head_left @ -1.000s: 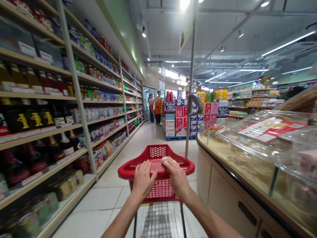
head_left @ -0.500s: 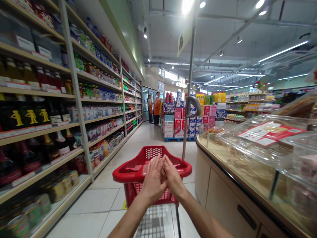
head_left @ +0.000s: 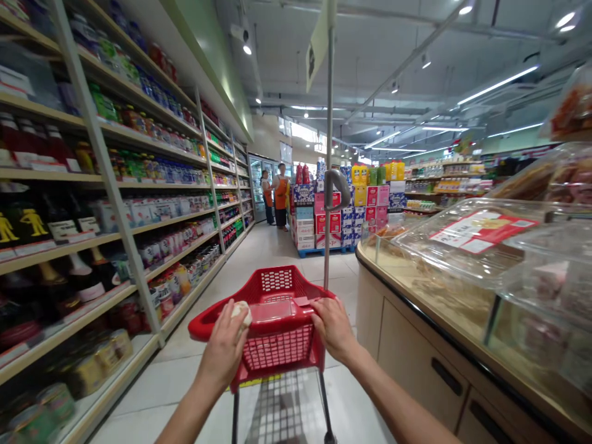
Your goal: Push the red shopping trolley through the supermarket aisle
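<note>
A red plastic shopping cart (head_left: 277, 348) stands directly in front of me, its basket of open mesh. My left hand (head_left: 224, 345) is closed on a crumpled white wad (head_left: 243, 313) and presses it to the left part of the cart's handle (head_left: 272, 316); whether it is tissue or cloth I cannot tell. On the right end of that handle, my right hand (head_left: 335, 330) has its fingers curled over the red bar. A clear cover lies along the handle's middle, between the two hands.
Shelves of bottles and cans (head_left: 178, 213) line the left side. On the right runs a wooden counter (head_left: 398, 339) with clear food covers. A metal pole (head_left: 329, 111) rises behind the cart. Stacked cartons (head_left: 328, 222) and two people in orange aprons (head_left: 280, 194) are farther ahead.
My hands, together over the handle before, have parted to its left and right sides. The white wad now shows under my left hand. The view has shifted a little to the right.
</note>
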Demonstrator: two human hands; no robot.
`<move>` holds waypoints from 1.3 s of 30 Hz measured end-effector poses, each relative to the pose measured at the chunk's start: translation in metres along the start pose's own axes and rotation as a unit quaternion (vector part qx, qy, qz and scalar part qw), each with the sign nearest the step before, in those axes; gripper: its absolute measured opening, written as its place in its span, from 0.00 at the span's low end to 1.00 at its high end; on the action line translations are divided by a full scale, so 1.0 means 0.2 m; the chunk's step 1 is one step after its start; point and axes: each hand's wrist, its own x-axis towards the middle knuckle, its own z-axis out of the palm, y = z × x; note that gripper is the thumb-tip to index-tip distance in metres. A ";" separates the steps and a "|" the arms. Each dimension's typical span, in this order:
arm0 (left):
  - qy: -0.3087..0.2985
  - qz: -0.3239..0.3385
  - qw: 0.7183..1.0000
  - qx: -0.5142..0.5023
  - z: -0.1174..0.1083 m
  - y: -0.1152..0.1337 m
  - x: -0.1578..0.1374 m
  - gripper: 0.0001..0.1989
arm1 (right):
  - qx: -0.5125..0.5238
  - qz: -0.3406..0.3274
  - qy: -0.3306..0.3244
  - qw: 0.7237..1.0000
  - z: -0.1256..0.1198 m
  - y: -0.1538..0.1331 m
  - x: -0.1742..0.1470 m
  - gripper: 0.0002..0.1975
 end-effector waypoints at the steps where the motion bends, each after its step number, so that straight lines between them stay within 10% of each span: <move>1: 0.018 -0.014 1.000 0.002 0.02 0.03 0.00 0.17 | 0.002 -0.005 0.007 1.000 0.01 -0.01 0.00 0.12; 8: -0.044 0.084 0.996 0.001 0.21 0.58 0.14 0.19 | 0.032 -0.036 0.030 0.998 0.05 0.04 -0.02 0.14; 14: 0.009 -0.018 0.999 0.042 0.02 0.17 0.01 0.22 | 0.081 -0.041 0.079 0.993 0.08 0.07 -0.03 0.20; 21: -0.062 0.102 0.993 -0.006 0.12 0.41 0.09 0.20 | 0.064 -0.057 0.078 0.993 0.10 0.05 -0.05 0.21; 27: 0.005 0.007 0.998 0.060 -0.01 0.17 0.00 0.22 | 0.038 -0.066 0.071 0.995 0.09 0.04 -0.05 0.19; 33: -0.065 0.119 0.990 0.031 0.06 0.33 0.02 0.24 | 0.029 -0.073 0.070 0.994 0.09 0.05 -0.06 0.20; 39: 0.027 -0.031 0.997 0.067 -0.08 0.00 -0.06 0.21 | 0.025 -0.076 0.089 0.993 0.07 0.07 -0.07 0.20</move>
